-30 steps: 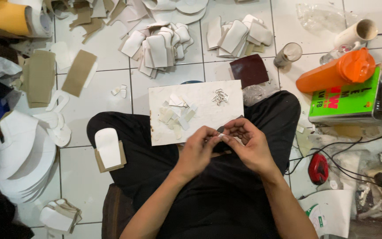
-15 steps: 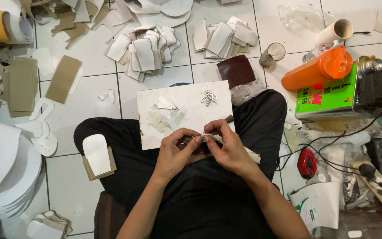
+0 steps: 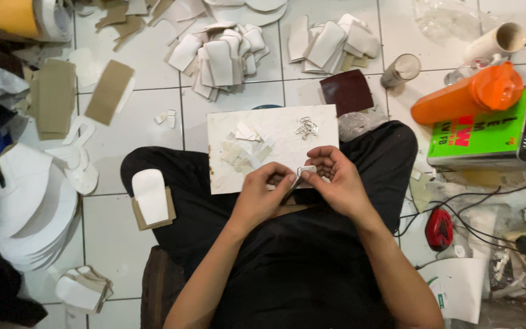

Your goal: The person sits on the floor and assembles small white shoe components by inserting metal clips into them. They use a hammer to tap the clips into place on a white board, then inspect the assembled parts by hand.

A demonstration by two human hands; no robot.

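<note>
White strip piece (image 3: 305,171), small and pale, sits pinched between the fingertips of both hands over the near edge of the white board (image 3: 273,129) that rests across the person's lap. Compared with half a second ago, the hands stay at the same spot on the board's near edge and the grip looks unchanged; the whole scene merely sits a little differently in the view, so the head has shifted slightly rather than the work. A second ago the hands were likewise together at this edge.

The piece's long axis runs roughly left to right, from the left hand's fingertips toward the right hand's, and it lies close to flat, just above the board. It looks like a short, narrow loop or folded tab of white material, with a thin dark stick or tool (image 3: 292,186) slanting down from beneath it toward the lap; finer detail is too small to tell.

The left hand (image 3: 265,194) is curled, thumb and forefinger closed on the piece's left end. The right hand (image 3: 331,176) is also curled, fingers bent inward and closed on the right end, its knuckles toward the camera.

On the board lie a cluster of small white scraps (image 3: 243,148) and a little heap of metal clips (image 3: 306,127), both well apart from the hands. A white cut shape on cardboard (image 3: 151,197) rests on the left knee.
</note>
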